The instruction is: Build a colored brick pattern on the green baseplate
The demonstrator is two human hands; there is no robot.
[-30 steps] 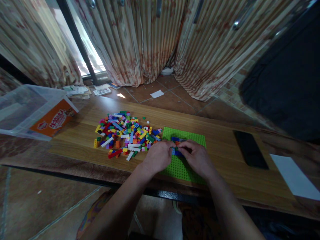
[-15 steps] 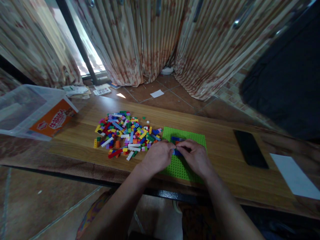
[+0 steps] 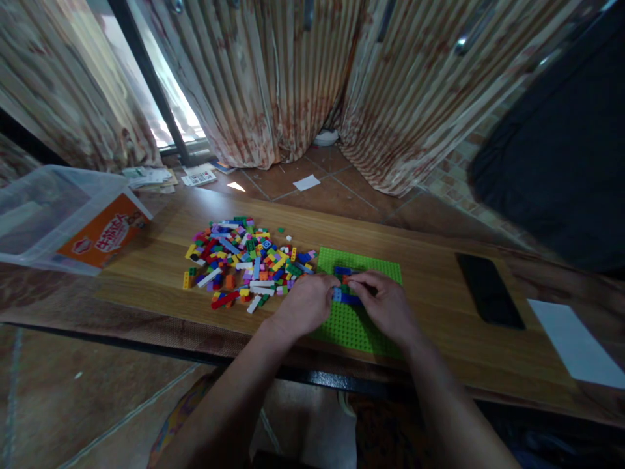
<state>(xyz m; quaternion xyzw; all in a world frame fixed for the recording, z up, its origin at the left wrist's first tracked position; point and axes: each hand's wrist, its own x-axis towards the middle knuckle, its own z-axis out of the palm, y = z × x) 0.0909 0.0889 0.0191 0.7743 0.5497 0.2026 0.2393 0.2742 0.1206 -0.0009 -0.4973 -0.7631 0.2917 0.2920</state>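
Note:
A green baseplate (image 3: 378,268) lies on the wooden table (image 3: 430,286) in front of me. On it stands a small build of blue and orange bricks (image 3: 344,294), partly hidden by my fingers. My left hand (image 3: 305,304) rests on the plate's left edge, its fingers curled and pinched against the build. My right hand (image 3: 385,303) lies over the plate's middle, with its fingers closed on the same bricks. A heap of loose coloured bricks (image 3: 239,260) spreads just left of the plate.
A clear plastic tub with an orange label (image 3: 63,221) lies on its side at the table's left end. A black phone (image 3: 488,290) and a white sheet (image 3: 576,345) lie to the right. Striped curtains hang behind, with papers on the tiled floor.
Both hands have stayed on the brick build with only slight finger shifts. The baseplate and the heap have not moved.

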